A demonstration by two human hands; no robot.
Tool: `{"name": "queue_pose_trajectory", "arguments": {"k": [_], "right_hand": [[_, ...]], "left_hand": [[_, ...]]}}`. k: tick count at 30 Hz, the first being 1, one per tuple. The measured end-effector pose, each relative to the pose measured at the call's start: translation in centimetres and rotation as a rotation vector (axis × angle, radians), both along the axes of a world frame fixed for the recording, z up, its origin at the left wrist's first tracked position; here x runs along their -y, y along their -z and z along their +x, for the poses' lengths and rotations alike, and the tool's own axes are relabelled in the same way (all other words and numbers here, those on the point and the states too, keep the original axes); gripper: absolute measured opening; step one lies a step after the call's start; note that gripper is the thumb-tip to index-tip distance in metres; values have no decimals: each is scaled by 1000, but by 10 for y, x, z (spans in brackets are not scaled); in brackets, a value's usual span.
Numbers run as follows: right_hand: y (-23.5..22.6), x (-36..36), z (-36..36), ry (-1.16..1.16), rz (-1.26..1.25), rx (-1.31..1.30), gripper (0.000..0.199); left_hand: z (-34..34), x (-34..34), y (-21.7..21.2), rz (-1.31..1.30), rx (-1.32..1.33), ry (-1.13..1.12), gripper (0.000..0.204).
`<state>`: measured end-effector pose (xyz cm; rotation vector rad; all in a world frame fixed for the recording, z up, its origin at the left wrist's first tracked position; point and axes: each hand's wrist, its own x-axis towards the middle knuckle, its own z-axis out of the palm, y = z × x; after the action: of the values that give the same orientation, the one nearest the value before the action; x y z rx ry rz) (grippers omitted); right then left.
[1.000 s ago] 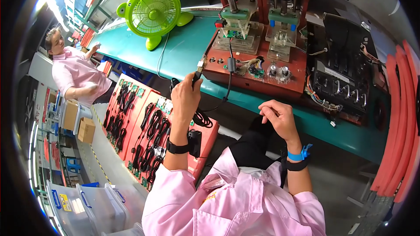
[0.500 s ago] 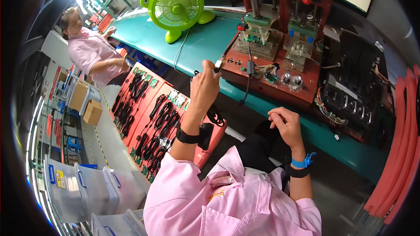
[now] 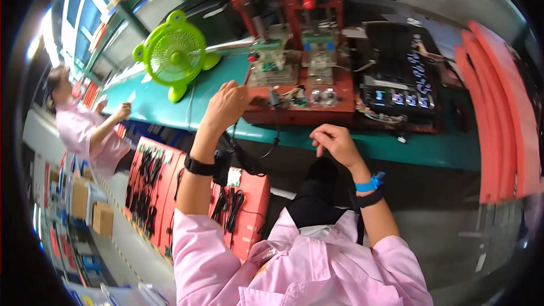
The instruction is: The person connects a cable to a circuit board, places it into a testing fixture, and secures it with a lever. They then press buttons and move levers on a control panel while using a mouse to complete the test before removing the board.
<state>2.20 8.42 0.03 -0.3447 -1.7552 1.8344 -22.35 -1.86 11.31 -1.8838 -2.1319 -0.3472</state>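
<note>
My left hand [image 3: 226, 105] is closed at the left front edge of the red test fixture [image 3: 306, 114], with its fingertips hidden behind the knuckles. A black cable [image 3: 245, 161] hangs in loops beneath that hand, which grips it. Beside the hand, another lead with a grey block [image 3: 274, 98] lies over the fixture's front. Bare of any object, my right hand [image 3: 337, 146] hovers before the bench edge, fingers loosely curled in. On the fixture stand two press stations, each with a clear block; a green circuit board [image 3: 269, 66] shows in the left one.
A green frog-shaped fan [image 3: 174, 56] stands on the teal bench [image 3: 153, 105]. Black equipment with lit displays [image 3: 396, 99] sits right of the fixture, beside stacked red strips [image 3: 498, 119]. Red trays [image 3: 255, 192] of cables and boards lie lower left. A co-worker [image 3: 85, 124] stands far left.
The view has swung to the right. My left hand has carried the cable to the fixture's edge, and the white connector seen earlier is now hidden. Displays on the black equipment show lit. My right hand stays curled.
</note>
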Motion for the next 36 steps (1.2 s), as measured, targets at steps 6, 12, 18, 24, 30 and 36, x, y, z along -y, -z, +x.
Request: {"name": "queue_pose_trajectory", "arguments": {"k": [6,12,18,24,30,36], "right_hand": [[3,-3,-10,-30,-57,-53,16],[1,-5,-7,-40,-54,-63,16],[3,-1,-4,-59,-5,-27,17],[0,1,-3,-40,39,-37,17],[-3,2,1,-43,77,19,16],[-3,4,1,3,133,-15,16]], "left_hand": [[-3,-13,11,-28,-82,-12,19],[1,-15,8,-67,-71,-137,21],[2,-17,3,-96,-27,-138,22],[5,-17,-3,-186,-29,-153,19],[-3,-16,-3,-179,-21,34,9],[4,-18,-17,-218,-72,192,5]]}}
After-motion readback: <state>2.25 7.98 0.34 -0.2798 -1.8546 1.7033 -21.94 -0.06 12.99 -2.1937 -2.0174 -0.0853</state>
